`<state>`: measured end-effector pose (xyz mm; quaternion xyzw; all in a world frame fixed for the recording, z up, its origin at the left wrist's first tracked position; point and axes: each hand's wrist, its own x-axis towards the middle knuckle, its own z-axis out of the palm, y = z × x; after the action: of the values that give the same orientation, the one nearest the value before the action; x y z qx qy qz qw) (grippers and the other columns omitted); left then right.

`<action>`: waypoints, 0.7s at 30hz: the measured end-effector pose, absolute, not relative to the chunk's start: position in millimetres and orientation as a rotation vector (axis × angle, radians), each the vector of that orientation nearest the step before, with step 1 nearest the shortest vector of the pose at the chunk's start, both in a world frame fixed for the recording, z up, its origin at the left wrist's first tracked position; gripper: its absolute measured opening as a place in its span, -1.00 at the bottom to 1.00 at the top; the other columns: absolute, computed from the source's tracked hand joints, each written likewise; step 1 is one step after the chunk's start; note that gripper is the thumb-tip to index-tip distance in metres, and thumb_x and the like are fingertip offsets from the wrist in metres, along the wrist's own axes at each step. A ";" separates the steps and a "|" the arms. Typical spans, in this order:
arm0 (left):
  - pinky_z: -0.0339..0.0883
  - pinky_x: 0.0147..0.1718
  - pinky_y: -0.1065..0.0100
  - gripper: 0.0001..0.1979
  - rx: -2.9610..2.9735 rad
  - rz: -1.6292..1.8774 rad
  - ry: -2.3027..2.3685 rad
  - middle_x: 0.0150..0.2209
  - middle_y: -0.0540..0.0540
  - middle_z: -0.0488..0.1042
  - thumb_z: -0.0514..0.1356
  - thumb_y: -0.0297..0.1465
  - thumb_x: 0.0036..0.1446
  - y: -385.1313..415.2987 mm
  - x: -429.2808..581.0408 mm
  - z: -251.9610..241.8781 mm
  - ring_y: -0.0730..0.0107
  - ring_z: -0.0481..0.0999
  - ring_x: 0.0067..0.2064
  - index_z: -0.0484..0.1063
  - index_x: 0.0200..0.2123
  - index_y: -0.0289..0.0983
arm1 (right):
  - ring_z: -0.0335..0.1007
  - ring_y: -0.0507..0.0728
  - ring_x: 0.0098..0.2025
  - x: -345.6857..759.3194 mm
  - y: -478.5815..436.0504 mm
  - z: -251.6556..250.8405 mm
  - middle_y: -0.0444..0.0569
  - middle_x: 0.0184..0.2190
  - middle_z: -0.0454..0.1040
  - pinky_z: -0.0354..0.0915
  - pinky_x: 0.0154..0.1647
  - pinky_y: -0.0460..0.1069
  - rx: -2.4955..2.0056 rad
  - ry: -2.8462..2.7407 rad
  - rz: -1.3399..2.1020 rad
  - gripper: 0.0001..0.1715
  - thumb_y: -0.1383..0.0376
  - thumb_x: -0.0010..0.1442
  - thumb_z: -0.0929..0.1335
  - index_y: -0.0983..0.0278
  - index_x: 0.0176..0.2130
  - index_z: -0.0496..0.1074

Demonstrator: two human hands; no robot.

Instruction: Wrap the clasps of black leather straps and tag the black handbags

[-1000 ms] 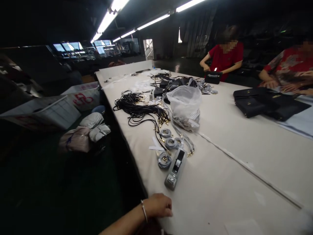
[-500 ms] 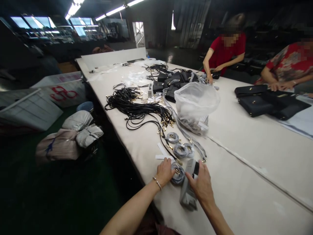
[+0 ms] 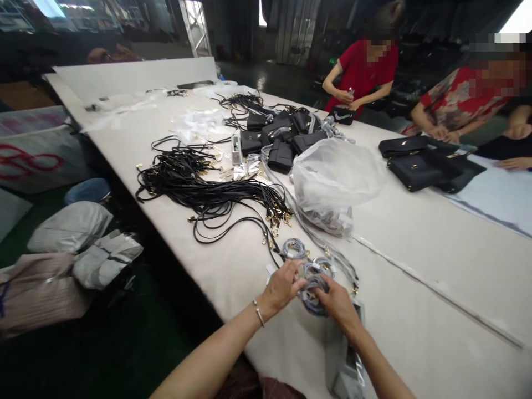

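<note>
My left hand [image 3: 286, 285] and my right hand [image 3: 338, 303] are both closed on a coiled grey strap [image 3: 316, 283], one on each side of it, thumbs and fingers bent inward. Just below it, another coiled strap [image 3: 315, 306] shows between the hands. Further coils, including a small ring-shaped one [image 3: 293, 248], lie on the table beyond my fingers. A grey boxy device, perhaps a tape dispenser [image 3: 338, 354], stands under and beside my right forearm, which hides part of it. White paper strips by my left hand are mostly covered.
Black straps with gold clasps [image 3: 191, 183] lie heaped on the pale table [image 3: 415, 288]. Beyond are a translucent plastic bag [image 3: 332, 177], small black bags [image 3: 280, 155] and a second grey device [image 3: 236, 149]. Co-workers handle black bags [image 3: 419, 166] across the table. Wrapped bundles [image 3: 70, 227] sit left on the floor.
My right hand has left the grey device and come to the coiled strap. My left hand has lifted from the table onto that coil. The view has turned rightward and down.
</note>
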<state>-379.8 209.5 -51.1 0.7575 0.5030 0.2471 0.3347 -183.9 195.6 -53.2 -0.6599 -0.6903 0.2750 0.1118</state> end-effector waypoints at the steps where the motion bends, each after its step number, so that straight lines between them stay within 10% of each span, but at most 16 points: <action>1: 0.35 0.02 0.30 -0.58 2.004 0.650 1.334 -0.02 -0.10 0.38 0.14 -0.38 0.28 227.4 -381.2 -49.1 0.32 0.43 -0.06 0.16 0.18 -0.19 | 0.54 0.17 -0.23 -175.4 209.0 -51.0 -0.05 -0.28 0.62 0.41 -0.18 0.01 -1.971 -2.044 0.778 -0.59 0.23 0.23 0.20 0.25 -0.05 0.51; 9: 0.33 -0.02 0.15 -0.73 2.210 0.251 1.393 -0.09 -0.25 0.42 0.03 -0.64 0.20 327.6 -360.8 -74.4 0.11 0.39 0.01 0.40 -0.10 -0.33 | 0.44 0.24 -0.09 -151.6 275.3 -66.4 0.13 -0.12 0.54 0.28 -0.10 0.05 -2.070 -2.429 0.507 -0.43 0.62 0.05 0.18 0.32 -0.06 0.52; 21: 0.26 0.02 0.25 -0.68 1.993 0.340 1.623 -0.06 -0.14 0.41 0.11 -0.56 0.11 345.4 -403.5 -89.3 0.20 0.36 0.02 0.31 -0.05 -0.23 | 0.33 0.32 -0.06 -135.7 279.0 -69.3 0.13 -0.14 0.50 0.23 -0.05 0.15 -2.051 -2.322 0.621 -0.70 0.51 0.07 0.25 0.26 -0.33 0.52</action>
<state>-403.5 345.4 -89.3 0.7398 0.6027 0.1262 0.2710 -135.7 279.0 -69.3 -0.6490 -0.7349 0.1964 -0.0090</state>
